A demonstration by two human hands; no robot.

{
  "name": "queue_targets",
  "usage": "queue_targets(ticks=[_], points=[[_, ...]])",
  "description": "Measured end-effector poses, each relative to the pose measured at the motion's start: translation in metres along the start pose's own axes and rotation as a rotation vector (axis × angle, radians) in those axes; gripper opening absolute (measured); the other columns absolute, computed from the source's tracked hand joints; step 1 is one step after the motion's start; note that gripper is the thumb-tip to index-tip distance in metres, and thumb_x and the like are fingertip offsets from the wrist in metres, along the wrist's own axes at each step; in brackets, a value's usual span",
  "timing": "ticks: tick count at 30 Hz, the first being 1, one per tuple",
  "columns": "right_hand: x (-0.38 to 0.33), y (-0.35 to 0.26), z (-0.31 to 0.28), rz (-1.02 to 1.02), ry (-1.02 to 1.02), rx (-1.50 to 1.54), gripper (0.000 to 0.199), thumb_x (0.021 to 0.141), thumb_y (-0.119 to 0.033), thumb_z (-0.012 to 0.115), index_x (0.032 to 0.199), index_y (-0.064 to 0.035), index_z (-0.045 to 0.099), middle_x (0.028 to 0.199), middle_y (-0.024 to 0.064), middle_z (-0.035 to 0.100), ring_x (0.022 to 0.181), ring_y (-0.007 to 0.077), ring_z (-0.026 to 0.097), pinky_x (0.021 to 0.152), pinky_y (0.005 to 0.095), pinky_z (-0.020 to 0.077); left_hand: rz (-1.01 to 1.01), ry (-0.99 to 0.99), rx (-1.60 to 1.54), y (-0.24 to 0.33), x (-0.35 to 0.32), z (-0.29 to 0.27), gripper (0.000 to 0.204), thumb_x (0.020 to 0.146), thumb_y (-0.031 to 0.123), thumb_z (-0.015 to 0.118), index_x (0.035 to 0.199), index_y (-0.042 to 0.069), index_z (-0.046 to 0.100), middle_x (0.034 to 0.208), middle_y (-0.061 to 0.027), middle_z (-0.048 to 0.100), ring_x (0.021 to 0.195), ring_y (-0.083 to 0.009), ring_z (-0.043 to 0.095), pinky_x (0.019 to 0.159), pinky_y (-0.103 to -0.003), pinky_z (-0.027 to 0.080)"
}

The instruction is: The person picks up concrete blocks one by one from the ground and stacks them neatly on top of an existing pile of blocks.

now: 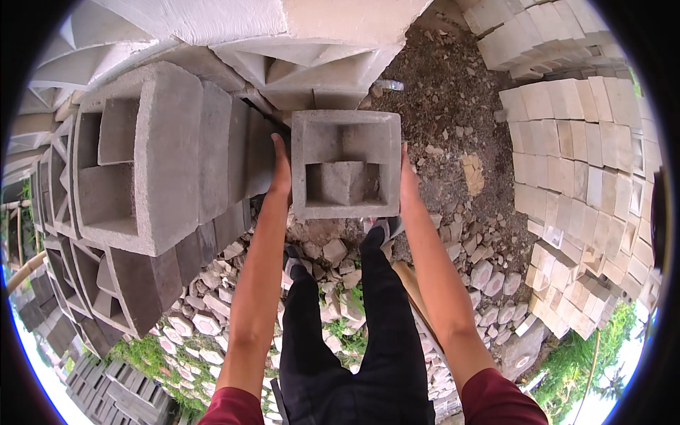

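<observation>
Between my two hands is a square grey concrete vent block (pixel 346 212), its hollow face turned up toward me, with inner walls forming recesses. My left hand (pixel 281 166) presses against its left side, the thumb side showing along the edge. On the opposite side my right hand (pixel 409 183) grips the block; most of its fingers are hidden behind it. Close to my left hand stands a row of similar grey vent blocks (pixel 177 152), stacked on darker ones (pixel 131 276).
Pale blocks (pixel 574 149) are stacked in rows on the right. More vent blocks (pixel 304 64) lean at the top. Rubble and broken stones (pixel 482 248) cover the ground around my feet. A clear plastic bottle (pixel 389 85) lies on the soil, and a wooden plank (pixel 414 294) is beside my leg.
</observation>
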State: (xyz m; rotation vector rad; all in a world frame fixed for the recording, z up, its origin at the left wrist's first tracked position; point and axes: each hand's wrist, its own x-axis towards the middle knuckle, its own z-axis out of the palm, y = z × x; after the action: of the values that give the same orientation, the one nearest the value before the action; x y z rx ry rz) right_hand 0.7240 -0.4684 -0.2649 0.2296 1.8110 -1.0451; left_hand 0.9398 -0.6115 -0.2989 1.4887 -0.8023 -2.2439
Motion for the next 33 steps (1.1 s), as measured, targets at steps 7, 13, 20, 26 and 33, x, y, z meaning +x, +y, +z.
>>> queue_targets(ticks=[7, 13, 20, 26, 33], points=[[0.001, 0.000, -0.007, 0.074, -0.002, 0.083, 0.084, 0.080, -0.073, 0.045, 0.129, -0.0055, 0.053, 0.127, 0.0112, 0.051, 0.113, 0.0233, 0.049, 0.095, 0.0362, 0.0378, 0.029, 0.051, 0.056, 0.011, -0.019, 0.025, 0.099, 0.082, 0.078, 0.025, 0.145, 0.002, 0.023, 0.151, -0.0121, 0.020, 0.136, -0.0264, 0.022, 0.110, -0.034, 0.019], [0.017, 0.014, -0.013, -0.016, 0.024, 0.094, 0.078, 0.081, -0.070, 0.049, 0.124, -0.0054, 0.057, 0.120, 0.0106, 0.056, 0.109, 0.0225, 0.052, 0.093, 0.0350, 0.0393, -0.001, -0.049, 0.028, 0.029, -0.043, 0.041, 0.097, 0.083, 0.077, 0.024, 0.144, 0.003, 0.024, 0.149, -0.0115, 0.025, 0.136, -0.0260, 0.024, 0.110, -0.035, 0.019], [-0.008, 0.005, -0.008, -0.026, -0.011, 0.076, 0.074, 0.085, -0.065, 0.045, 0.121, -0.0015, 0.058, 0.120, 0.0114, 0.056, 0.108, 0.0214, 0.053, 0.093, 0.0343, 0.0394, -0.048, -0.071, 0.047, 0.011, -0.021, 0.017, 0.094, 0.085, 0.075, 0.024, 0.144, 0.002, 0.026, 0.148, -0.0112, 0.027, 0.133, -0.0264, 0.028, 0.110, -0.033, 0.018], [-0.066, 0.039, -0.026, -0.262, -0.149, 0.479, 0.067, 0.093, -0.053, 0.041, 0.131, 0.0021, 0.044, 0.126, 0.0141, 0.053, 0.116, 0.0263, 0.050, 0.101, 0.0368, 0.0354, 0.021, -0.095, 0.191, -0.001, -0.071, -0.002, 0.079, 0.092, 0.065, 0.025, 0.145, 0.006, 0.025, 0.147, -0.0132, 0.029, 0.135, -0.0281, 0.027, 0.110, -0.039, 0.021], [-0.152, 0.175, -0.028, -0.269, 0.091, 0.647, 0.057, 0.091, -0.047, 0.050, 0.124, -0.0004, 0.047, 0.121, 0.0187, 0.055, 0.115, 0.0285, 0.051, 0.094, 0.0416, 0.0420, -0.031, -0.121, 0.438, -0.063, -0.179, -0.029, 0.079, 0.093, 0.061, 0.026, 0.143, 0.001, 0.024, 0.149, -0.0164, 0.023, 0.139, -0.0276, 0.020, 0.112, -0.043, 0.017]])
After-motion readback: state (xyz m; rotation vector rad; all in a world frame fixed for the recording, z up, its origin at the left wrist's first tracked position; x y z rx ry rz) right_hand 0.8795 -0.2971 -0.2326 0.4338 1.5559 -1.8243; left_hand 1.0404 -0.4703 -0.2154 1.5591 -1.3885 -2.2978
